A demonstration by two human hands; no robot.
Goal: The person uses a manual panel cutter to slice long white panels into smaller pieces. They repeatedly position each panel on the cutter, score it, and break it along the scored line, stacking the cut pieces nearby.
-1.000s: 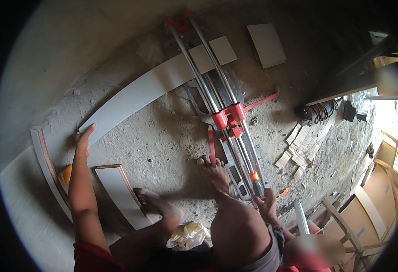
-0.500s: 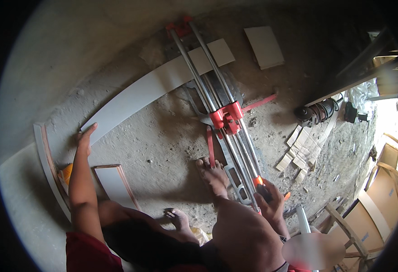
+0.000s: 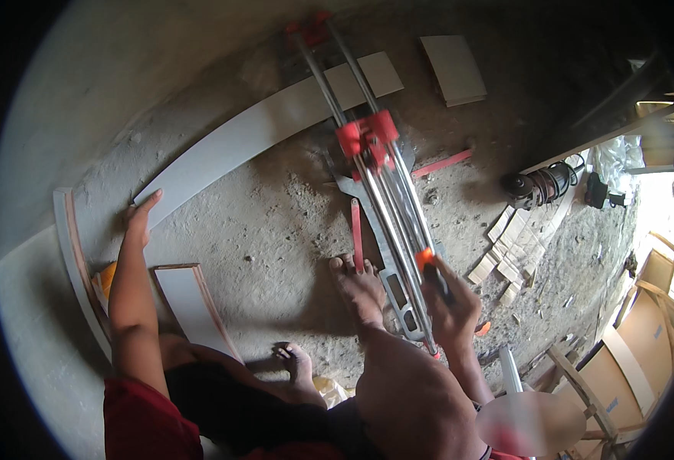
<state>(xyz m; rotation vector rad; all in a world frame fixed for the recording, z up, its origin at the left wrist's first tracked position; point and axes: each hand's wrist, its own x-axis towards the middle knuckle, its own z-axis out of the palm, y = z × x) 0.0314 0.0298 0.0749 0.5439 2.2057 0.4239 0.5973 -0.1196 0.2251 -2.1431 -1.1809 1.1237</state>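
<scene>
A long pale tile strip [image 3: 230, 153] lies across the ground, its far end beneath the steel rails of a manual tile cutter [image 3: 421, 222]. At the strip's near left end, my left hand [image 3: 142, 215] grips the edge, thumb on top. My right hand [image 3: 453, 307] is wrapped round the cutter's dark handle [image 3: 438, 277], which has an orange part at its top. Farther up the rails sits the red carriage [image 3: 368, 136]. My bare foot [image 3: 361, 295] rests beside the cutter's base, by a red arm [image 3: 357, 234].
Tile pieces lie at left [image 3: 191, 303], against the left wall [image 3: 72, 253], and at far right [image 3: 456, 70]. An angle grinder [image 3: 540, 186] rests at right near narrow offcuts [image 3: 509, 249]. Wooden frames [image 3: 594, 391] stand at lower right.
My right hand has pushed the handle forward, and the red carriage has slid up the rails, away from me. My left hand stays on the strip's end.
</scene>
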